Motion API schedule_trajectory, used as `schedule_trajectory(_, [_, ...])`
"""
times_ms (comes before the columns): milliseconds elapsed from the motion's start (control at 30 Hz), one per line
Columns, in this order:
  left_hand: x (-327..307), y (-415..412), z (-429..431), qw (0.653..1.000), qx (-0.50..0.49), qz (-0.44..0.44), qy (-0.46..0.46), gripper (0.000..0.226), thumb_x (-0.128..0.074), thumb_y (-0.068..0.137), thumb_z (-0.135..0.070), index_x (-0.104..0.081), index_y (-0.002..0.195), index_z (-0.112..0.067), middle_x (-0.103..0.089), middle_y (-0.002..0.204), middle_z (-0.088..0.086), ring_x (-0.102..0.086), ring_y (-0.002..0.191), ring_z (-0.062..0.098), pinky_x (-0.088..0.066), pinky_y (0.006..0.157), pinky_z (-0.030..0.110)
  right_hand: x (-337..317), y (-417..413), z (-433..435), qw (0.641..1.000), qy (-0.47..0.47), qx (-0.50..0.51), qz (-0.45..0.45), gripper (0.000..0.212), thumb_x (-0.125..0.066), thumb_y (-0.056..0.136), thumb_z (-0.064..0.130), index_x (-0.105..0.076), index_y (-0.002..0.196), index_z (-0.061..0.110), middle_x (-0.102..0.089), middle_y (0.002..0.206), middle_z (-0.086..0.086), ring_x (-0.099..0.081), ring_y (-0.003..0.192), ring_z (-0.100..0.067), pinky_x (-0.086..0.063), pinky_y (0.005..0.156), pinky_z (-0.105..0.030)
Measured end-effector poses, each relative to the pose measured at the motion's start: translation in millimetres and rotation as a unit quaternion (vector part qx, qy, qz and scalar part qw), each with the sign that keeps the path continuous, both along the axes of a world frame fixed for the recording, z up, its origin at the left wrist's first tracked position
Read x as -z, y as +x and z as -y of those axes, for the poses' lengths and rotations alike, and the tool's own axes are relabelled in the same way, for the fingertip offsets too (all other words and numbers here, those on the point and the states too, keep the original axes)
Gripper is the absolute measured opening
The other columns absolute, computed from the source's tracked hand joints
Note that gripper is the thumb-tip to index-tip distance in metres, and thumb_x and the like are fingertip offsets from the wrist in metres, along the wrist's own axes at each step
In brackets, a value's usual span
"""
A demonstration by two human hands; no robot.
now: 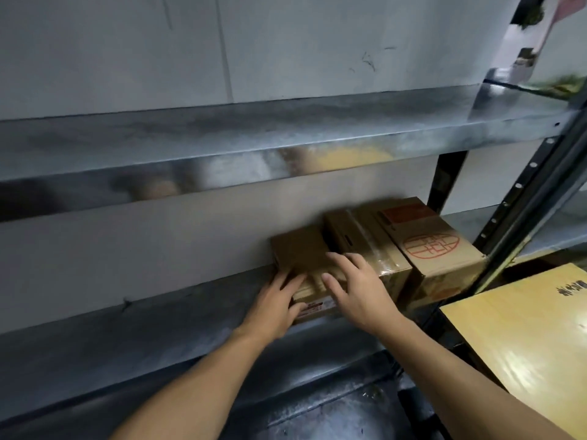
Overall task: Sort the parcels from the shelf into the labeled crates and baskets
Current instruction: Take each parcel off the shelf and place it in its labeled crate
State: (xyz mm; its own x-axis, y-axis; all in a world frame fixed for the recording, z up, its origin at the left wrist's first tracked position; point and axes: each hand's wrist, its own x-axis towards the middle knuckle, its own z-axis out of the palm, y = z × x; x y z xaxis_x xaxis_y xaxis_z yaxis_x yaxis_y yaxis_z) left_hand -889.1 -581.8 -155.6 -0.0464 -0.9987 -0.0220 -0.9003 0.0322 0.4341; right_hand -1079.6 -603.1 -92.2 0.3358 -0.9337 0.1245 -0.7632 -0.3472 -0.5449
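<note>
Galvanised steel fills the left side, the lower shelf board (127, 312) bare and dull under the upper shelf board (222, 138). Moving to centre frame, the left hand (276, 303) clasps the near left corner of a small cardboard parcel (298, 249), fingers on top, thumb across its labelled front. The parcel sits on the lower board against the back wall. The right hand (359, 287) is over its right side, fingers spread and straight, gripping nothing. Just right, touching it, a taller taped carton (359, 230), then a carton with a red oval stamp (438, 249). Black upright post (524, 201) next, and a glossy yellow box (524, 328) at lower right.
</note>
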Motion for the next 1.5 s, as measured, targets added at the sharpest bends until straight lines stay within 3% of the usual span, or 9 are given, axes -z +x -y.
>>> schedule_trajectory(333, [11,32,-38,0.985,-0.048,-0.157,-0.062,0.063,-0.072,0.089,-0.031,-0.046,0.146,-0.028,-0.034,0.149,-0.01,-0.036,0.141,0.014,-0.019,0.108,0.004,49,35,5,0.969,0.199,0.03,0.144,0.055,-0.056,0.101,0.042,-0.037,0.153,0.035,-0.042,0.151,-0.015,-0.048,0.133,-0.031,-0.04,0.109,-0.039])
schedule_trajectory(567, [15,11,-36,0.871,-0.292,-0.389,-0.068,0.057,-0.064,0.096,-0.025,-0.042,0.148,-0.024,-0.052,0.141,0.007,-0.062,0.109,0.014,-0.049,0.072,0.009,53,38,8,0.962,0.201,0.027,0.182,0.049,-0.055,0.104,0.03,-0.042,0.151,0.03,-0.048,0.149,-0.011,-0.048,0.135,-0.029,-0.038,0.112,-0.039])
schedule_trajectory(733, [15,10,-43,0.819,-0.318,-0.476,-0.042,0.052,-0.055,0.098,-0.041,-0.043,0.147,-0.03,-0.054,0.142,0.002,-0.052,0.127,0.017,-0.041,0.109,0.036,56,31,0,0.923,0.233,0.013,0.306,0.043,-0.052,0.105,0.024,-0.045,0.146,0.036,-0.051,0.148,-0.001,-0.05,0.136,-0.023,-0.045,0.111,-0.044])
schedule_trajectory(867, [3,9,-58,0.715,-0.294,-0.634,-0.019,0.051,-0.06,0.092,-0.045,-0.044,0.141,-0.041,-0.065,0.13,-0.001,-0.063,0.117,0.02,-0.053,0.096,0.043,51,35,-11,0.836,0.338,-0.019,0.432,0.041,-0.05,0.106,0.018,-0.047,0.141,0.039,-0.057,0.132,0.003,-0.063,0.116,-0.022,-0.06,0.085,-0.037])
schedule_trajectory(933, [-1,15,-68,0.714,-0.296,-0.633,-0.052,0.057,-0.071,0.083,-0.047,-0.046,0.134,-0.048,-0.064,0.132,-0.001,-0.063,0.117,0.02,-0.054,0.096,0.045,50,39,-15,0.84,0.347,-0.049,0.414,0.041,-0.05,0.106,0.019,-0.046,0.138,0.044,-0.056,0.134,0.005,-0.061,0.119,-0.02,-0.059,0.087,-0.035])
schedule_trajectory(1067, [-8,25,-90,0.75,-0.328,-0.56,-0.13,0.055,-0.074,0.088,-0.028,-0.044,0.123,-0.059,-0.065,0.128,-0.004,-0.063,0.116,0.015,-0.051,0.1,0.042,49,55,-15,0.942,0.234,-0.082,0.229,0.052,-0.055,0.101,0.045,-0.039,0.15,0.041,-0.041,0.149,0.004,-0.045,0.136,-0.016,-0.041,0.115,-0.046])
schedule_trajectory(1233, [-24,34,-116,0.782,-0.339,-0.49,-0.183,0.058,-0.071,0.09,-0.028,-0.039,0.132,-0.051,-0.061,0.126,-0.015,-0.061,0.114,0.007,-0.054,0.096,0.036,35,90,-37,0.937,0.21,-0.114,0.254,0.073,-0.057,0.082,0.075,-0.036,0.146,0.045,-0.044,0.146,0.004,-0.051,0.127,-0.016,-0.048,0.108,-0.047])
schedule_trajectory(1333, [-30,44,-135,0.803,-0.349,-0.442,-0.195,0.055,-0.07,0.09,-0.03,-0.042,0.135,-0.046,-0.06,0.127,-0.017,-0.06,0.114,0.005,-0.055,0.093,0.031,25,111,-52,0.916,0.228,-0.151,0.294,0.071,-0.066,0.087,0.06,-0.037,0.148,0.038,-0.055,0.14,0.01,-0.056,0.125,-0.011,-0.05,0.106,-0.043])
schedule_trajectory(1500, [-45,79,-184,0.75,-0.384,-0.488,-0.227,0.028,-0.056,0.1,-0.024,-0.057,0.117,-0.046,-0.065,0.124,-0.009,-0.062,0.114,0.009,-0.054,0.085,0.022,15,142,-77,0.84,0.327,-0.179,0.394,0.046,-0.063,0.1,0.027,-0.041,0.137,0.044,-0.062,0.134,0.004,-0.066,0.116,-0.021,-0.06,0.089,-0.051])
